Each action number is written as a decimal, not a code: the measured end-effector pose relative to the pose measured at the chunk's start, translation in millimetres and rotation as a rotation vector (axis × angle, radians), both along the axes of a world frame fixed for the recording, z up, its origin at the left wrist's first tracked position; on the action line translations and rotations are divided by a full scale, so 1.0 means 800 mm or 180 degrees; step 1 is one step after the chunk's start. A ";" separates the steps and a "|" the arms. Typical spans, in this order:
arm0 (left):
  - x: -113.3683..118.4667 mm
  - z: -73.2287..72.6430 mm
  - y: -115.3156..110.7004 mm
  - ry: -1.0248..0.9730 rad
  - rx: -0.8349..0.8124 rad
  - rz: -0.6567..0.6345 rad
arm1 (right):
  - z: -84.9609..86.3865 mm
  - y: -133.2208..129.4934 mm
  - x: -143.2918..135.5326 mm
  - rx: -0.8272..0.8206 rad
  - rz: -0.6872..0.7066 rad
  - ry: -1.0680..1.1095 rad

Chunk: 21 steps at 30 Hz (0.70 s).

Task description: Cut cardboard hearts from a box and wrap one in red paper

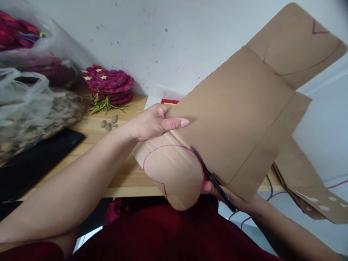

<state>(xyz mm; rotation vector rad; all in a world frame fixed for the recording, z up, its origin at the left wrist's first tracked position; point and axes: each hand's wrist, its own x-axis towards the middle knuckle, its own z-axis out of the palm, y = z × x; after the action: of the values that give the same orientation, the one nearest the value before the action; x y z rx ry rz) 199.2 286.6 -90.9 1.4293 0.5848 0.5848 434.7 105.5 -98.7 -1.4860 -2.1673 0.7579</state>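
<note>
A large unfolded piece of brown cardboard point(231, 108) is held up over the table. My left hand point(163, 123) grips its upper left edge, thumb on top and fingers hidden beneath. A heart outline in magenta marker covers the near flap point(174, 174). My right hand point(214, 188), partly hidden under the cardboard, holds black scissors point(214, 179). Their blades lie along the right side of the heart outline, at a cut edge. Another marker outline shows on the far flap point(299, 47).
Plastic bags point(35, 105) stand at the left beside a black flat object point(40, 163). Magenta braided rounds with stars point(111, 83) are stacked near the wall, with small brown lumps point(108, 124) in front. More cardboard point(310, 181) hangs at the right table edge, near cables point(269, 188).
</note>
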 end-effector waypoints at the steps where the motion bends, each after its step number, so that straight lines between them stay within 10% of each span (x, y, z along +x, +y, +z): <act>1: 0.000 0.000 0.000 0.0017 -0.0035 0.0001 | 0.003 0.001 -0.001 0.0015 0.0069 -0.0063; 12: 0.006 -0.008 0.001 -0.0388 0.0083 -0.0148 | 0.027 0.010 -0.015 0.1132 0.0489 -0.0647; 21: 0.011 -0.005 -0.001 -0.0563 0.0294 0.0208 | 0.026 0.013 -0.010 0.0371 0.0517 -0.0339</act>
<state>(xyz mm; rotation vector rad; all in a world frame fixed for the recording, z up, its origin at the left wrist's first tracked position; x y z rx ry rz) 208.1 285.9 -94.7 1.4315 0.4703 0.7901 426.5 115.6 -78.1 -1.3324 -2.3909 0.6048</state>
